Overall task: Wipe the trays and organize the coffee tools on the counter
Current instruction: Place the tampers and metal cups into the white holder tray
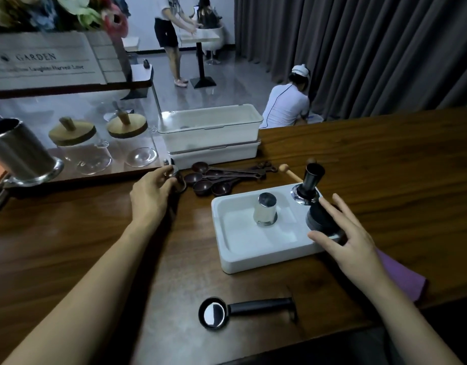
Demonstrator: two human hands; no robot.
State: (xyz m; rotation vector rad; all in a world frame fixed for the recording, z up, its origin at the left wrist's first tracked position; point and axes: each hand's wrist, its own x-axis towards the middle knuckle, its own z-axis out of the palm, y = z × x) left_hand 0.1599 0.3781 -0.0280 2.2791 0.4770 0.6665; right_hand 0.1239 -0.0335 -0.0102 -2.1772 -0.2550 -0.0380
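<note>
A white tray (235, 255) lies on the wooden counter (95, 233). In it stand an upturned steel cup (265, 209), a black tamper (310, 184) and a dark round tool (320, 219). My right hand (345, 238) hovers with spread fingers beside the dark round tool, at the tray's right end. My left hand (153, 193) grips a small dark metal piece (178, 180) near the brown measuring spoons (219, 177). A black portafilter (227, 310) lies near the front edge. A purple cloth (403, 275) shows under my right wrist.
Two stacked white trays (211, 138) sit at the back of the counter. A wooden-handled tool (289, 172) lies behind the tray. To the left are glass jars with wooden lids (74, 143) and a steel pitcher (19, 151). Two people are on the floor beyond.
</note>
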